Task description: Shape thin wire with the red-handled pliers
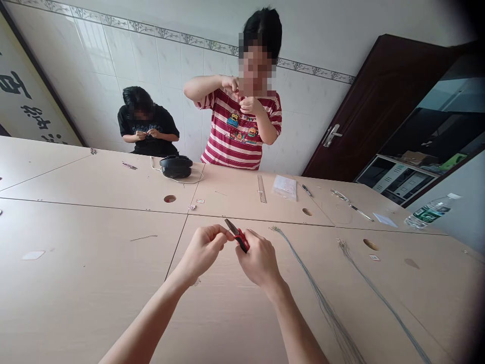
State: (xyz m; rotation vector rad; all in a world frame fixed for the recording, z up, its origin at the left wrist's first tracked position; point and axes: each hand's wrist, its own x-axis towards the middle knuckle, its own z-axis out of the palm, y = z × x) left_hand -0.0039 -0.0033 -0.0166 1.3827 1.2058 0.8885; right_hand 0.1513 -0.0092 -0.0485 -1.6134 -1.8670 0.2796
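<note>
My right hand (259,255) is wrapped round a pair of small pliers (241,239) with red and black handles, their dark jaws pointing up and to the left. Close beside it, my left hand (204,247) is closed, thumb and forefinger pinched near the pliers. Whatever lies between those fingertips is too small to make out. To the right of my hands, a bundle of thin grey cords (303,268) with metal ends runs down the table. Further right lies a second bundle of cords (373,285).
Across the table (94,303) are a black headset (176,166) with a white cable, a ruler (261,189), a plastic bag (285,187) and a pen (307,190). A water bottle (432,210) lies tilted at the right. Two people face me, a striped shirt (235,131) nearest.
</note>
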